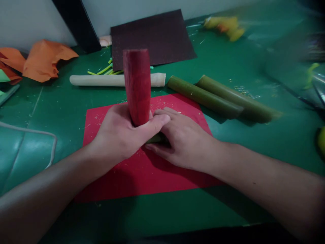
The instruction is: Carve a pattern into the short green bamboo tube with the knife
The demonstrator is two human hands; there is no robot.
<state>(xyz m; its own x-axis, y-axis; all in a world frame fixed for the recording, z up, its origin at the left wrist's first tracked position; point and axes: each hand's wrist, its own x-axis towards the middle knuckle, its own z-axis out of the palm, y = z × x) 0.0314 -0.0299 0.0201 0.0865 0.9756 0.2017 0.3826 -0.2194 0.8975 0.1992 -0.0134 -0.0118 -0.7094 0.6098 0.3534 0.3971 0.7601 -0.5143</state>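
My left hand (pixel 116 134) is closed around the lower part of a thick, dark red wooden handle (pixel 137 84), which stands nearly upright. Whatever is at the handle's lower end is hidden by my hands. The left thumb reaches across onto the back of my right hand (pixel 186 139). That hand is curled palm down over a green bamboo piece (pixel 156 138), of which only a small part shows beneath the fingers. Both hands are over a red sheet (pixel 152 179) strewn with small pale shavings.
Behind the sheet lie a pale peeled stick (pixel 99 80) and two green bamboo tubes (pixel 205 96). A dark brown sheet (pixel 154 40) is farther back. Crumpled orange paper (pixel 45 61) sits at left, a blurred yellow object (pixel 225 27) at back right. The table (pixel 177 210) is green.
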